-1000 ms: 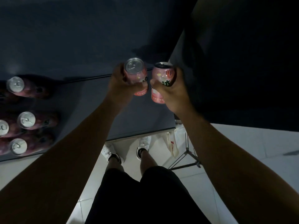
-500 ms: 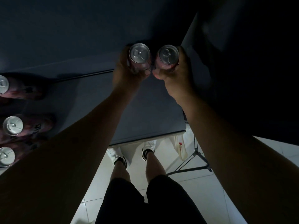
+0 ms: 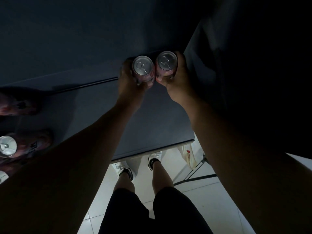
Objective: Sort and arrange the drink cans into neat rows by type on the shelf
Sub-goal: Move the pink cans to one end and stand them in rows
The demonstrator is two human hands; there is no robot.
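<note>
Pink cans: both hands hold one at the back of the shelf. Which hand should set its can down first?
Probably the right hand. Its can sits farther back, beside the dark side wall. The left hand and its can can follow alongside.

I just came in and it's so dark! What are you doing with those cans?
A person is holding two pink aluminium drink cans side by side over a dark shelf. The left hand grips one pink can, and the right hand grips the other pink can, both at the far right of the shelf. More pink cans stand at the left edge.
</note>
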